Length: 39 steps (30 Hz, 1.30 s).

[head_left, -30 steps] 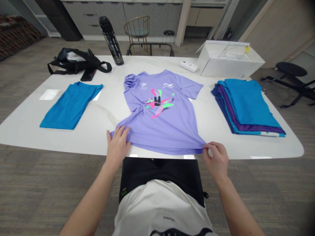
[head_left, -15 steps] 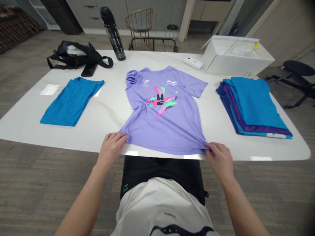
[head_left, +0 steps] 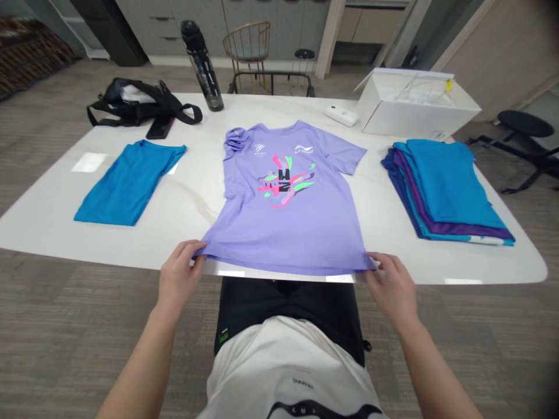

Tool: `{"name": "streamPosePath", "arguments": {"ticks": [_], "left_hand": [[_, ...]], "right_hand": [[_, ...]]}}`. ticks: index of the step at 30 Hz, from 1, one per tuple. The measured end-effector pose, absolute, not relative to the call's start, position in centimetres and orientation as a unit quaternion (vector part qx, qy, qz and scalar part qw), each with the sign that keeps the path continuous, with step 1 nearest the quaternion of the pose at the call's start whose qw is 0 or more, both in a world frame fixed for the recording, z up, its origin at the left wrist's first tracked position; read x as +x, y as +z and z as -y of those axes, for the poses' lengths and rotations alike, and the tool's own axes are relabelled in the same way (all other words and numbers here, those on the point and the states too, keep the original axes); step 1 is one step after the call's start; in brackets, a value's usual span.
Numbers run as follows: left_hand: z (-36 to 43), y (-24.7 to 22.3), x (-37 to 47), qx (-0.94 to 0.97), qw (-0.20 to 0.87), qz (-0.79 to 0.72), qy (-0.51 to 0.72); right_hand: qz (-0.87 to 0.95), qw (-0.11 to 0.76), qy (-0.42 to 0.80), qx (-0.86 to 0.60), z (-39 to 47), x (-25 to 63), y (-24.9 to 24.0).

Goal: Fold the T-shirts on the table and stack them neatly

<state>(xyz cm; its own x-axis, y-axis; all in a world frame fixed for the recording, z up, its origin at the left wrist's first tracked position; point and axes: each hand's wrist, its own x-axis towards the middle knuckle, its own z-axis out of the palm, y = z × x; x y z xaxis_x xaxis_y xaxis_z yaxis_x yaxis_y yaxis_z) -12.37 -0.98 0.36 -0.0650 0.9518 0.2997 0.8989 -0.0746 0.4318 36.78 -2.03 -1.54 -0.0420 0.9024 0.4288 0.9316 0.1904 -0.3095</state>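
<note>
Purple shirt [head_left: 283, 230], smoother than before, left hand [head_left: 180, 273] farther out

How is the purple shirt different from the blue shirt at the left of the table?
The purple shirt lies mostly spread out; the blue shirt is folded narrow. The purple shirt shows a large multicoloured print; the blue shirt shows no such print. The left hand and right hand hold the purple shirt's hem; neither touches the blue shirt. Both lie on the white table.
</note>
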Motion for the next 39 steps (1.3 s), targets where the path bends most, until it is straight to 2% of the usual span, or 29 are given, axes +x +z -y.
{"name": "streamPosePath", "arguments": {"ticks": [3, 7, 14, 17, 25, 31, 39], "left_hand": [[1.4, -0.9, -12.3, 0.732, 0.027, -0.647, 0.211], [0.0, -1.3, -12.6, 0.747, 0.015, -0.637, 0.188], [-7.6, 3.4, -14.1, 0.643, -0.085, -0.696, 0.307], [-8.1, 4.2, -14.3, 0.626, -0.112, -0.699, 0.328], [-0.2, -1.5, -14.7, 0.758, -0.027, -0.625, 0.182], [0.8, -0.9, -13.7, 0.807, 0.011, -0.563, 0.176], [1.5, -1.5, -15.5, 0.755, 0.055, -0.61, 0.234]], "right_hand": [[0.712, 0.217, -0.031, -0.667, 2.8, 36.1, -2.6], [0.693, 0.212, -0.062, -0.687, 1.7, 36.8, -2.2], [0.635, 0.335, -0.158, -0.678, -5.2, 39.1, 3.2], [0.648, 0.367, -0.15, -0.65, -6.0, 39.1, 4.1], [0.734, 0.298, 0.04, -0.609, -0.4, 40.2, -2.1], [0.711, 0.289, 0.042, -0.64, 0.7, 39.6, -2.6], [0.746, 0.249, 0.026, -0.617, 2.1, 40.9, -1.9]]}}
